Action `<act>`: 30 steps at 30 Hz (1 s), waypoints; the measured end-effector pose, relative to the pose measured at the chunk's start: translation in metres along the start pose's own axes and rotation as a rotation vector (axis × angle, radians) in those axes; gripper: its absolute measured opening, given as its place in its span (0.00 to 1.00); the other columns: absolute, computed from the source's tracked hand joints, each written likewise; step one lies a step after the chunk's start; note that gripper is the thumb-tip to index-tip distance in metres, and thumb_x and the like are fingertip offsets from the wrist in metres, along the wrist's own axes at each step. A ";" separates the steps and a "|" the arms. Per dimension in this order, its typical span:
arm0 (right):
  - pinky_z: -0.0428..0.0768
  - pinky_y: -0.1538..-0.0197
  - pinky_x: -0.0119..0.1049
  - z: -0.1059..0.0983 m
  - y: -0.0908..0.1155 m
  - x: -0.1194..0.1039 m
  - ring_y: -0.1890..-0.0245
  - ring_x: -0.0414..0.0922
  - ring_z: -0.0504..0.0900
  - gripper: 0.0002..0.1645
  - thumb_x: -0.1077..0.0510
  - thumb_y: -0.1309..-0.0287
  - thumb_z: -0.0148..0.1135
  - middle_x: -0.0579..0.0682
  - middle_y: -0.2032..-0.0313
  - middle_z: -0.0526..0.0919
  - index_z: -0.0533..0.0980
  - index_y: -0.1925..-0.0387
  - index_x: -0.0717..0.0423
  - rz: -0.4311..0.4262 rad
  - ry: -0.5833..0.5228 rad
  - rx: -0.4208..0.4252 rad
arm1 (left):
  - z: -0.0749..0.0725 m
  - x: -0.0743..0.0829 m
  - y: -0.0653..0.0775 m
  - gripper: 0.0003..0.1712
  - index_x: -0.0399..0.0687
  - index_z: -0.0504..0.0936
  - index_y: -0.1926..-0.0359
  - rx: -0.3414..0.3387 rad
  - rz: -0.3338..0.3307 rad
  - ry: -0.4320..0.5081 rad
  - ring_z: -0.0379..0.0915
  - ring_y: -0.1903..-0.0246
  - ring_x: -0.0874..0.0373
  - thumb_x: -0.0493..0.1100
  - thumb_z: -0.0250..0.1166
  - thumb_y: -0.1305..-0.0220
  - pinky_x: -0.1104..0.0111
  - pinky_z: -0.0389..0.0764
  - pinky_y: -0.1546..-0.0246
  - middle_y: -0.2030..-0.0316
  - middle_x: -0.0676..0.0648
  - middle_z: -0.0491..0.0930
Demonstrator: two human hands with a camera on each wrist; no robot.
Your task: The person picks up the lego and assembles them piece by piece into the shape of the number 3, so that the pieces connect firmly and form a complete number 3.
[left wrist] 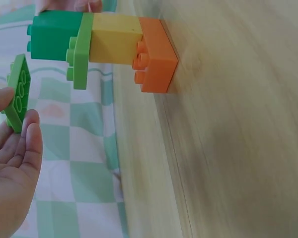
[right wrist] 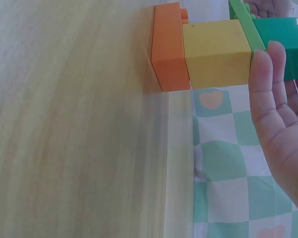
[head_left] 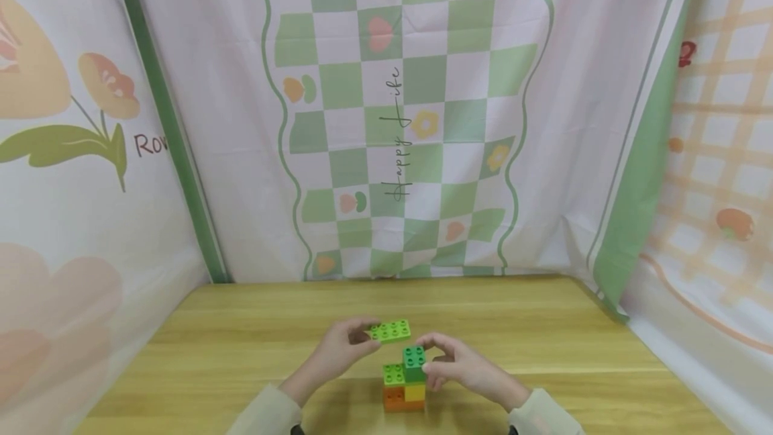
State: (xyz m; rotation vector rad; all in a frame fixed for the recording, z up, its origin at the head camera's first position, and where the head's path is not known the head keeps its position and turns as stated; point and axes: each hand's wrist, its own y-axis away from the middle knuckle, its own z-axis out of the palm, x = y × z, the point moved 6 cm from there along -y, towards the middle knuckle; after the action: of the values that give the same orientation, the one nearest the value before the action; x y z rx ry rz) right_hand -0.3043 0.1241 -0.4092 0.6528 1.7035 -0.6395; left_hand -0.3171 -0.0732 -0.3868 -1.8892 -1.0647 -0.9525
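Observation:
My left hand pinches a flat, light green toy building brick with two rows of studs, held up beyond the stack. Between the hands a small tower stands on the table: an orange brick at the bottom, a yellow brick on one side of it, a flat light green brick across that, and a dark green brick on top. From the right, my right hand holds the dark green brick between thumb and index finger. In the right wrist view its other fingers stretch alongside the tower.
The tower rests on a wood-grain table, close to its near side. A checkered green and white cloth hangs behind the table, with printed curtains at both sides.

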 end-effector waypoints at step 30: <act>0.79 0.61 0.44 0.002 0.001 -0.001 0.67 0.47 0.78 0.21 0.62 0.38 0.53 0.62 0.50 0.67 0.64 0.44 0.64 -0.050 -0.016 -0.029 | 0.018 0.013 0.014 0.21 0.41 0.77 0.49 -0.019 0.063 0.022 0.74 0.68 0.61 0.37 0.66 0.45 0.72 0.77 0.67 0.62 0.50 0.79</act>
State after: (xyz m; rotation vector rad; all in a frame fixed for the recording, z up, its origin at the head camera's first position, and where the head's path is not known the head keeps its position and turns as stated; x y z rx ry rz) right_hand -0.3016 0.1236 -0.4085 0.5844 1.7154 -0.6522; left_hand -0.2958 -0.0584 -0.3867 -1.9127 -0.9806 -0.9481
